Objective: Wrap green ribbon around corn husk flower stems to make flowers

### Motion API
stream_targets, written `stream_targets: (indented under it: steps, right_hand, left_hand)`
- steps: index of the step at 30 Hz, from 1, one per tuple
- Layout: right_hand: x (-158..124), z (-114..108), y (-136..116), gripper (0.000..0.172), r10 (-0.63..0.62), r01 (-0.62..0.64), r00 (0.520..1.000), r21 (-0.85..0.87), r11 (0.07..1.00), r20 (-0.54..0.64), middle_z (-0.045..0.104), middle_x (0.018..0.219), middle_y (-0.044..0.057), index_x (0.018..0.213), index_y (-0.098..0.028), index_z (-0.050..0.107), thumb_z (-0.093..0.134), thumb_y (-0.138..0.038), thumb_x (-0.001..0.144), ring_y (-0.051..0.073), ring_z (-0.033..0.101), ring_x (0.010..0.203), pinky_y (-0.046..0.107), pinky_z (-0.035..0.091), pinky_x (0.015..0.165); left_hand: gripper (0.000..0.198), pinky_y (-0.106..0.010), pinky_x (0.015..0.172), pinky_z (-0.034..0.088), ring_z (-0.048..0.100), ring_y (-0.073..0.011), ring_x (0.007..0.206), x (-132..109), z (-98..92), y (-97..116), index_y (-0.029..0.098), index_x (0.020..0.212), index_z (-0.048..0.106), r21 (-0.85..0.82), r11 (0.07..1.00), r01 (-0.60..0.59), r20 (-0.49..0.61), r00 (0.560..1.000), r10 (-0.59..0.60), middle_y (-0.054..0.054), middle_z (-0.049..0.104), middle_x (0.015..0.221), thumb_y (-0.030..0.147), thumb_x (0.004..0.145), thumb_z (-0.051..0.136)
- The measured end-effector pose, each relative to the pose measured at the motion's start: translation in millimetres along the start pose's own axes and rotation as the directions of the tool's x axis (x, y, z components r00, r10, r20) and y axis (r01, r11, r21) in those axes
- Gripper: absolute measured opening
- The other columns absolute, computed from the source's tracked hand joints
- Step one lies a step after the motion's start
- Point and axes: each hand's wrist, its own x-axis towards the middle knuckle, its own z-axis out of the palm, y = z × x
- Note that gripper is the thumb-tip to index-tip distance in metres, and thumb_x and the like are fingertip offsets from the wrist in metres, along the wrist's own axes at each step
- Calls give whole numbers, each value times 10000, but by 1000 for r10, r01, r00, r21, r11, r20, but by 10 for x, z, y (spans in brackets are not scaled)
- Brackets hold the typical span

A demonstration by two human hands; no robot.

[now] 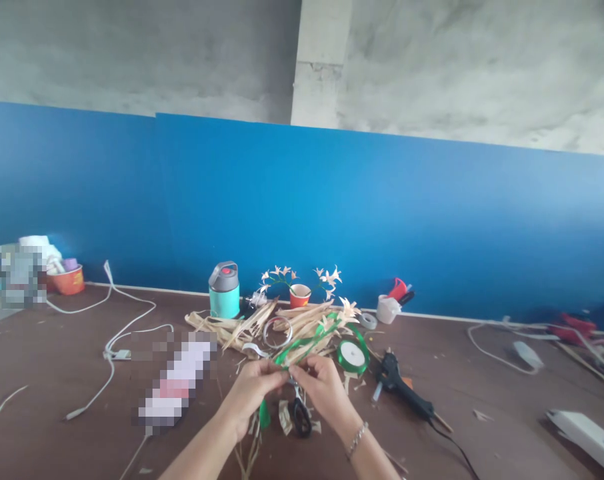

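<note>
My left hand (257,392) and my right hand (323,387) meet at the centre, fingertips pinched on a green ribbon (302,345). The ribbon runs up and right towards a pale flower (349,311). Just right of my right hand lies a green ribbon spool (352,356) with a white centre. Black-handled scissors (302,417) lie on the table below my hands. Behind them spread dry, straw-coloured husk strips (252,325) and a tape ring (278,332).
A turquoise flask (225,293) and a red cup (299,297) with small flowers stand at the back. To the right lie a black glue gun (405,388), a grey tape roll (367,321) and a white box (587,437). White cables (132,323) cross the left side.
</note>
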Motion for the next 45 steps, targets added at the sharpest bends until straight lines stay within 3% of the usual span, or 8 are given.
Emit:
stream_targets:
  steps: [6, 17, 24, 30, 35, 40, 45]
  right_hand:
    - [3, 27, -8, 230, 15, -14, 999, 27, 1000, -42, 463, 460, -32, 494, -154, 566, 635, -304, 654, 103, 367, 473, 237, 295, 472]
    - [3, 62, 18, 273, 35, -29, 999, 170, 985, -32, 446, 470, -37, 514, -164, 561, 657, -389, 635, 96, 343, 473, 235, 300, 471]
    - [19, 19, 8, 304, 83, -79, 997, 246, 966, -5, 432, 473, -49, 511, -166, 552, 699, -415, 603, 93, 346, 485, 230, 291, 482]
    - [18, 11, 22, 354, 136, -146, 989, 318, 937, 54, 434, 462, -57, 522, -152, 568, 741, -455, 581, 73, 328, 455, 213, 264, 450]
    - [-20, -8, 0, 337, 195, -236, 970, 377, 896, 144, 600, 600, -5, 840, -140, 702, 746, -400, 630, 96, 468, 511, 201, 330, 473]
    - [-23, -5, 43, 215, 216, -270, 962, 450, 851, 170, 567, 549, -24, 664, -133, 691, 748, -338, 634, 76, 445, 494, 190, 312, 484]
    - [-23, -13, 68, 245, 204, -273, 958, 413, 869, 203, 577, 589, -10, 797, -131, 692, 725, -336, 666, 79, 424, 496, 189, 279, 467]
  left_hand:
    - [232, -238, 510, 212, 311, -87, 466, 1, 37, -21, 167, 478, 546, -66, 997, 29, -21, 999, -31, 74, 407, 433, 290, 563, 724]
    - [283, -202, 477, 180, 345, -69, 465, 17, 21, -47, 162, 593, 561, -187, 970, 156, 65, 987, -146, 64, 455, 503, 338, 492, 757]
    - [306, -227, 457, 7, 157, -22, 374, -10, 18, 0, 174, 565, 469, -171, 966, 192, 92, 980, -179, 98, 391, 437, 331, 531, 729]
    - [343, -226, 444, 2, 146, -16, 369, -18, 29, 15, 178, 570, 465, -167, 968, 185, 81, 982, -173, 99, 397, 428, 354, 513, 753]
    - [322, -223, 435, 1, 138, -14, 374, -32, 34, 33, 175, 563, 462, -167, 969, 180, 98, 981, -166, 93, 411, 444, 341, 531, 736]
    - [325, -222, 434, 4, 146, -11, 370, -32, 25, 37, 174, 574, 473, -156, 969, 191, 108, 978, -176, 84, 440, 450, 351, 513, 738]
    - [328, -222, 430, 9, 141, -14, 373, -39, 32, 47, 176, 568, 460, -142, 972, 187, 111, 979, -172, 94, 412, 441, 347, 518, 736]
